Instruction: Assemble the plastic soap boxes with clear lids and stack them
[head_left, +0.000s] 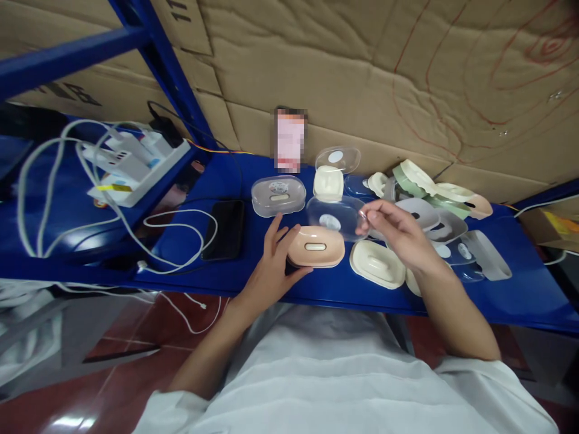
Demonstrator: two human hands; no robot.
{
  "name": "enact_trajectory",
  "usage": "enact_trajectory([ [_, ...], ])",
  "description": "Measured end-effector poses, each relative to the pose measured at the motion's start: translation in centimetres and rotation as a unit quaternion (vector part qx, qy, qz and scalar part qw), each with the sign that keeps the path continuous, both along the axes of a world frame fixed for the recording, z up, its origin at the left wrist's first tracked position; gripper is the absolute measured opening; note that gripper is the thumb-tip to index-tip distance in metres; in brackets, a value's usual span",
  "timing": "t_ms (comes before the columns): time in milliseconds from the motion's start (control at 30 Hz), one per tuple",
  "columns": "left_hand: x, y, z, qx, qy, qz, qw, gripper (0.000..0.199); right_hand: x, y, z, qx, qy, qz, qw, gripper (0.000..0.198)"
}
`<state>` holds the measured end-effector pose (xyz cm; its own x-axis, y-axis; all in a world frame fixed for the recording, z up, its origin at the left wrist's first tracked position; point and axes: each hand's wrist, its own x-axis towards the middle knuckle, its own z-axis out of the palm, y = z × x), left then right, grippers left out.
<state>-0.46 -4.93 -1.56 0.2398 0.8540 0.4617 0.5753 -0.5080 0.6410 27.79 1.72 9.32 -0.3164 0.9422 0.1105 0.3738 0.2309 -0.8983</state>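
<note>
A peach-coloured oval box with a pale slot-shaped piece on top sits near the shelf's front edge. Around its left end, the fingers and thumb of my left hand are wrapped. My right hand pinches the right edge of a clear plastic cover that carries a white round sticker. The cover is held just behind the peach box. To the right, below my right hand, lies a cream lid with a raised handle. Behind my left fingertips stands a clear-covered oval box.
Cream, green and grey plastic parts are heaped at the right. A phone with a lit screen leans on the cardboard wall. Left are a dark phone, white cables and a power strip with chargers.
</note>
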Motion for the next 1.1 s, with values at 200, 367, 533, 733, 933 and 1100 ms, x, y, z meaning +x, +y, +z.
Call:
enact_trajectory([
  [200, 0.1, 0.2, 0.1, -0.015, 0.013, -0.011, 1.0, 0.087, 0.4, -1.4, -4.1, -0.115, 0.091, 0.004, 0.989, 0.045],
  [367, 0.0, 0.2, 0.4, -0.034, 0.029, -0.005, 0.999, 0.068, 0.1, -1.6, -6.4, 0.139, -0.091, -0.029, 0.986, 0.048],
  [533, 0.0, 0.4, 0.1, -0.012, 0.014, 0.016, 1.0, 0.059, -0.9, -2.9, -6.8, 0.234, -0.234, 0.146, 0.932, 0.058],
  [733, -0.1, 0.3, -0.4, 0.018, 0.024, 0.034, 0.999, 0.057, -1.4, -2.5, -7.6, 0.291, -0.291, 0.184, 0.893, 0.071],
  [933, -0.2, 0.2, -0.4, 0.018, 0.032, 0.048, 0.998, 0.055, -1.4, -2.7, -8.5, 0.355, -0.333, 0.207, 0.849, 0.067],
  [1100, -0.2, -0.1, -0.7, 0.021, 0.052, 0.057, 0.997, 0.05, -1.1, -3.0, -8.1, 0.368, -0.332, 0.219, 0.84, 0.078],
])
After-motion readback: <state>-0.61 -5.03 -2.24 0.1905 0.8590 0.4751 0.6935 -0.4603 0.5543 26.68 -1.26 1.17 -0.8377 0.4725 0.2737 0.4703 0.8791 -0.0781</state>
